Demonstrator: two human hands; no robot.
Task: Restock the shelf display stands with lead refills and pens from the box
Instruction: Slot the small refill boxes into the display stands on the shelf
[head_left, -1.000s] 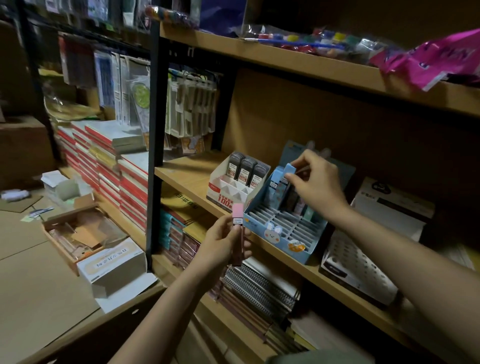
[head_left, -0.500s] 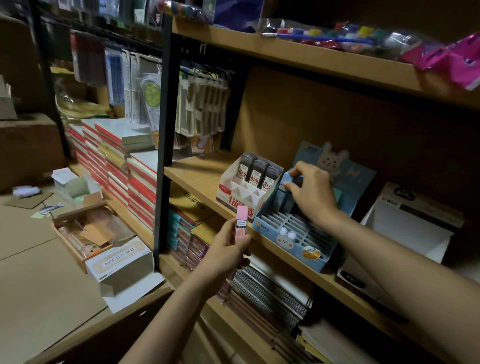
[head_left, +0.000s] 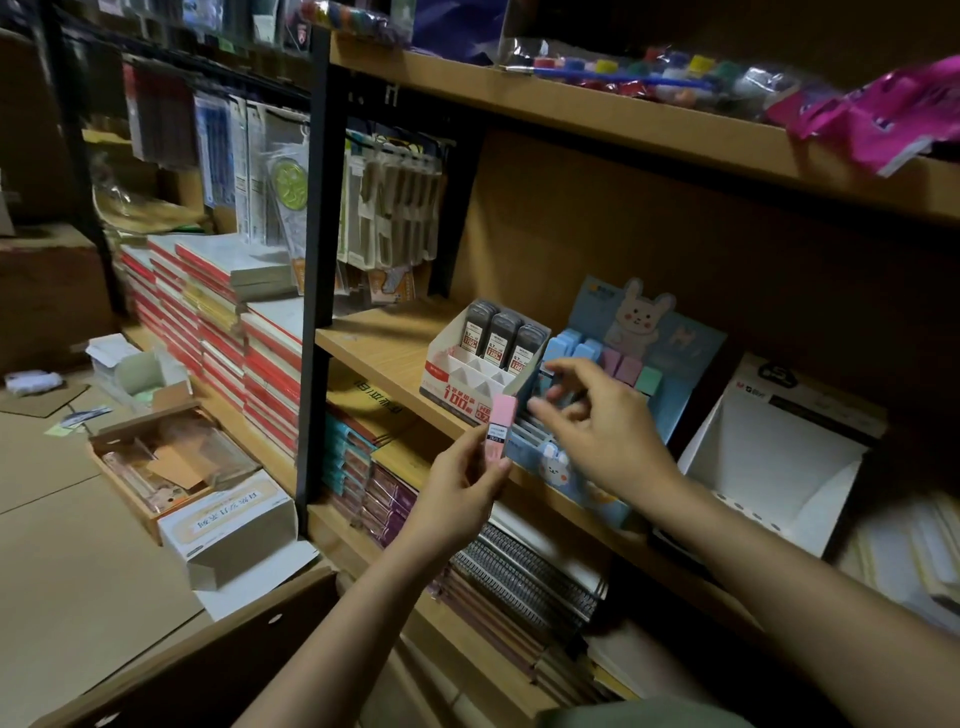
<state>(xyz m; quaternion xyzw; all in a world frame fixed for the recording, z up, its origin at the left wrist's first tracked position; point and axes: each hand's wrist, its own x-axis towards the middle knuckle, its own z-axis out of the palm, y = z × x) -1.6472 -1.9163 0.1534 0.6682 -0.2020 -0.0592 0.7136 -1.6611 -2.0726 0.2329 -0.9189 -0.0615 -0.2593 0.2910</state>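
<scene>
A dim stockroom is filling the frame, with a wooden shelf (head_left: 384, 343) running from centre to lower right and cardboard covering the floor at lower left. On that shelf, a white display stand (head_left: 470, 371) is holding three dark lead refill cases (head_left: 501, 335) upright in its back row. Just right of it, a blue bunny display stand (head_left: 623, 364) is showing blue, pink and green caps in its rear slots; its front rows are lying half hidden behind the hands. The left hand (head_left: 457, 491), centre frame, is pinching a pink refill case (head_left: 500, 426) upright between thumb and fingertips, in front of the white stand. The right hand (head_left: 602, 431) is hovering over the blue stand, fingers loosely spread and blurred, gripping nothing visible. An open box (head_left: 156, 462) is sitting on the floor, its contents too murky to identify.
</scene>
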